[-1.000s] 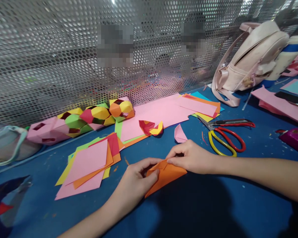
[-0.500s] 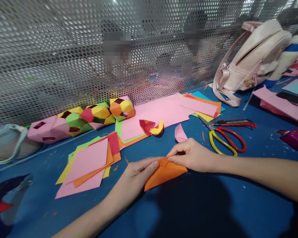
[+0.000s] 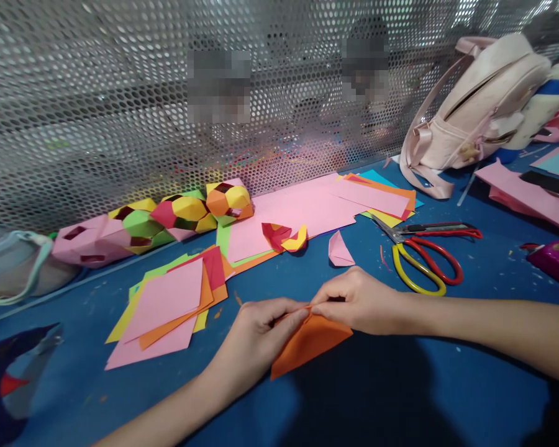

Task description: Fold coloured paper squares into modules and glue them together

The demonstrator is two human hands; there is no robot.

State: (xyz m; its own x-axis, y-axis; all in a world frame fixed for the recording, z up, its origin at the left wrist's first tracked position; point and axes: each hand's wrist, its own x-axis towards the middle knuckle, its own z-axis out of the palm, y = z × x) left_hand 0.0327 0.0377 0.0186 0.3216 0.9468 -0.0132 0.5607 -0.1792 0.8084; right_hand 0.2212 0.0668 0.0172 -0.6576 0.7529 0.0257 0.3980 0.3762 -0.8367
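Note:
A folded orange paper [image 3: 310, 344] lies on the blue table [image 3: 400, 385] in front of me. My left hand [image 3: 261, 332] pinches its upper left corner with fingers closed. My right hand [image 3: 361, 301] pinches the same top edge from the right, fingertips almost meeting the left ones. A stack of pink, orange, yellow and green squares [image 3: 168, 307] sits just left of my left hand. A small folded pink piece [image 3: 339, 250] lies beyond my right hand.
Scissors with red and yellow handles [image 3: 422, 254] lie right of my hands. Folded paper modules [image 3: 186, 214] line the perforated metal screen [image 3: 168, 93]. Large pink sheets [image 3: 307, 208], a pink backpack [image 3: 475, 112] and a magenta object [image 3: 554, 257] are further back and right.
My left fingers have closed from a flatter press into a pinch at the paper's top edge. The paper's fold is pressed flatter and sits slightly lower.

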